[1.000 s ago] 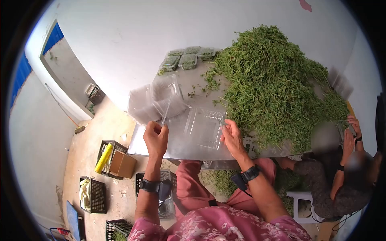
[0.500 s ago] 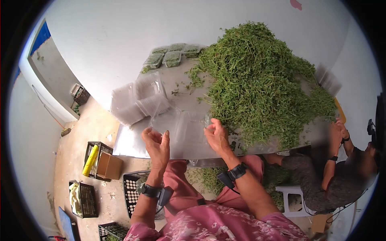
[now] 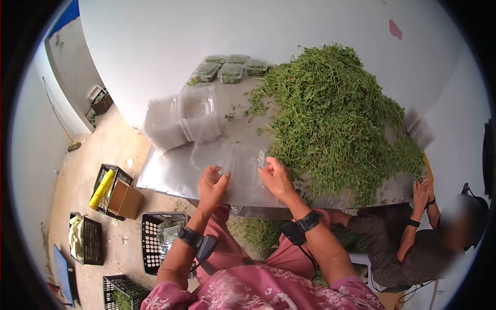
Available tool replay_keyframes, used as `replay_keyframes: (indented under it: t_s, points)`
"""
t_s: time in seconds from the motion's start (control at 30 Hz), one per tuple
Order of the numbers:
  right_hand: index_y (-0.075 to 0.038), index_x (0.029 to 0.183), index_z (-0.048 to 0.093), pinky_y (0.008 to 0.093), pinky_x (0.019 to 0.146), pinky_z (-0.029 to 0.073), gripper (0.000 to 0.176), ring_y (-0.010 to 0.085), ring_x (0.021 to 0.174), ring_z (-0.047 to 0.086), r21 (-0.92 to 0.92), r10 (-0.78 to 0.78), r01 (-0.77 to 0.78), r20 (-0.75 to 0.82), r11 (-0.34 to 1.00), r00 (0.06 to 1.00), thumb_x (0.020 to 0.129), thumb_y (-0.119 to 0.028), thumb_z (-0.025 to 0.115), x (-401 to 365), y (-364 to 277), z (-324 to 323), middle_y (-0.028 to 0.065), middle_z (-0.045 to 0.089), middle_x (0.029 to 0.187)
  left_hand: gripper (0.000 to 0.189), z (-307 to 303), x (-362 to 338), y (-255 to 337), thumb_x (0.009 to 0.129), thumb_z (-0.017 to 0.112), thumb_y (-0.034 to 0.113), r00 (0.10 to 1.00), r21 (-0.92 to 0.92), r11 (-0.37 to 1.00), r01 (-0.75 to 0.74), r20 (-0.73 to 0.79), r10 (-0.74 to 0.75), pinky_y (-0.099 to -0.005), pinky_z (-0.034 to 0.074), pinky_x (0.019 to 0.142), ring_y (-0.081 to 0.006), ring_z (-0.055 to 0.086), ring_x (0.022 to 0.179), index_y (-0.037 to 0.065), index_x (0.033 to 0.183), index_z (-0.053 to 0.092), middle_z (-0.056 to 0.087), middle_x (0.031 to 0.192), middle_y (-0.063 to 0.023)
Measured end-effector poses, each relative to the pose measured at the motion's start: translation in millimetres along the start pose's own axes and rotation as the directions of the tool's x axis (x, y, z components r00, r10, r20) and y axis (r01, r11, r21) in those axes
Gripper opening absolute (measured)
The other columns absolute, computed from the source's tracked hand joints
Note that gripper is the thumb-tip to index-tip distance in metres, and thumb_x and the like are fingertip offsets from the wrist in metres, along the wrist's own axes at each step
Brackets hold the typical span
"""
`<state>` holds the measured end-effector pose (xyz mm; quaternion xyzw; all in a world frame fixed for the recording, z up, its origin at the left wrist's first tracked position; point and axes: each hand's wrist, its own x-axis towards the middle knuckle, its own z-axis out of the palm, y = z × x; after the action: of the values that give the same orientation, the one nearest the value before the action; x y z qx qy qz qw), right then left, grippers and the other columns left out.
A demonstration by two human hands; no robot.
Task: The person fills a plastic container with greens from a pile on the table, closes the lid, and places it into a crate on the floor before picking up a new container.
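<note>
A clear plastic clamshell container (image 3: 248,164) lies open at the table's near edge, its see-through lid (image 3: 205,154) spread to the left. My right hand (image 3: 277,179) pinches the container's right rim between thumb and fingers. On the other side, my left hand (image 3: 213,187) has its fingers curled and its thumb close to them, at the near edge where lid and tray meet. The contact there is hard to see through the clear plastic. Just beyond stands a nested stack of open clear containers (image 3: 199,111). A tall heap of green leafy stems (image 3: 330,113) rises to the right.
Several filled containers (image 3: 231,72) sit at the metal table's (image 3: 168,173) back left. Another person's hands (image 3: 421,192) are at the heap's right side. Black crates (image 3: 150,243) stand on the floor at left, one with a cardboard box (image 3: 125,200). More greens (image 3: 256,232) lie under the table.
My left hand has moved right, closer to the container, and its fingers have drawn in. The right hand stays at the right rim. The whole view has shifted slightly.
</note>
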<state>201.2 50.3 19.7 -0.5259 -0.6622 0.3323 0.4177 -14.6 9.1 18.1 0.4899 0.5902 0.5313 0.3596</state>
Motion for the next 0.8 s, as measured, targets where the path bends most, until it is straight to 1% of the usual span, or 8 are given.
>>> replay_keyframes:
  t_s: [0.07,0.13,0.23,0.33,0.37,0.47,0.57,0.8]
  points:
    - [0.003,0.11,0.059,0.0351,0.063,0.051,0.034,0.0201,0.067,0.063,-0.061,0.048,-0.04,0.132,0.997,0.99,0.086,-0.02,0.069,4.9,-18.5,-17.8,0.0133,0.065,0.079,0.028,4.5,5.4,-21.1,0.085,0.069,0.017,0.998,0.014,1.0,-0.024,-0.052,0.025,-0.0266,0.048,0.066,-0.0112,0.057,0.073,-0.002,0.103,0.06,0.062,0.079,-0.0072]
    - [0.004,0.103,0.063,0.0344,0.062,0.051,0.031,0.0181,0.065,0.061,-0.198,0.104,-0.043,0.306,0.979,0.946,0.086,-0.02,0.069,24.3,-31.6,-40.8,0.0128,0.064,0.079,0.019,12.1,11.4,-39.0,0.089,0.065,0.015,0.986,-0.067,0.99,-0.12,-0.127,0.111,-0.024,0.041,0.054,-0.007,0.049,0.061,0.001,0.098,0.056,0.056,0.072,-0.0008]
    - [0.005,0.096,0.066,0.0369,0.069,0.051,0.025,0.0244,0.073,0.064,-0.223,0.108,-0.065,0.188,0.973,0.976,0.085,-0.018,0.069,59.0,-31.7,-57.1,0.015,0.065,0.083,0.015,11.4,9.0,-38.4,0.091,0.062,0.014,0.967,-0.028,0.979,-0.204,-0.164,0.196,-0.0226,0.037,0.048,-0.0046,0.045,0.055,0.003,0.096,0.054,0.052,0.068,0.003]
    - [0.005,0.101,0.064,0.0414,0.081,0.051,0.029,0.0337,0.088,0.064,-0.426,-0.158,0.202,0.138,0.882,0.978,0.083,-0.016,0.07,96.7,-15.7,-58.8,0.0214,0.064,0.099,0.016,6.0,0.4,-19.0,0.088,0.063,0.012,0.982,-0.102,0.987,-0.126,-0.153,0.11,-0.0258,0.044,0.061,-0.0085,0.052,0.068,-0.002,0.096,0.058,0.059,0.075,-0.0025]
    - [0.006,0.103,0.063,0.0426,0.084,0.05,0.031,0.0362,0.092,0.062,-0.473,-0.156,0.21,0.152,0.856,0.976,0.083,-0.016,0.071,107.8,-10.9,-56.4,0.0234,0.061,0.104,0.018,6.5,-1.3,-15.2,0.087,0.064,0.011,0.988,-0.157,0.984,-0.079,-0.142,0.057,-0.0274,0.048,0.068,-0.0105,0.055,0.074,-0.004,0.095,0.06,0.062,0.079,-0.0054]
    - [0.007,0.111,0.06,0.0459,0.092,0.048,0.041,0.0419,0.106,0.058,-0.616,-0.047,0.173,0.215,0.769,0.975,0.081,-0.018,0.073,136.5,-2.8,-47.5,0.0291,0.049,0.125,0.016,8.4,-3.2,-15.1,0.09,0.063,0.014,0.96,-0.007,0.977,-0.213,-0.185,0.208,-0.0225,0.041,0.056,-0.0051,0.047,0.063,0.001,0.097,0.056,0.054,0.071,0.0035]
    - [0.007,0.11,0.061,0.0469,0.093,0.049,0.037,0.0427,0.111,0.056,-0.752,0.153,0.098,0.257,0.652,0.954,0.083,-0.016,0.071,144.5,-5.3,-38.0,0.0272,0.05,0.125,0.017,9.0,-3.3,-14.5,0.09,0.064,0.014,0.963,-0.029,0.98,-0.196,-0.191,0.187,-0.0223,0.042,0.061,-0.0049,0.048,0.069,0.0,0.097,0.056,0.055,0.074,0.0027]
    - [0.006,0.094,0.06,0.0481,0.086,0.05,0.018,0.0417,0.102,0.059,-0.804,0.062,0.176,0.254,0.568,0.965,0.088,-0.012,0.061,140.4,19.5,-35.0,0.0242,0.057,0.112,0.02,10.6,-4.7,-14.1,0.088,0.065,0.014,0.964,-0.01,0.985,-0.171,-0.207,0.165,-0.0259,0.046,0.068,-0.0089,0.053,0.076,-0.002,0.097,0.057,0.06,0.081,-0.0043]
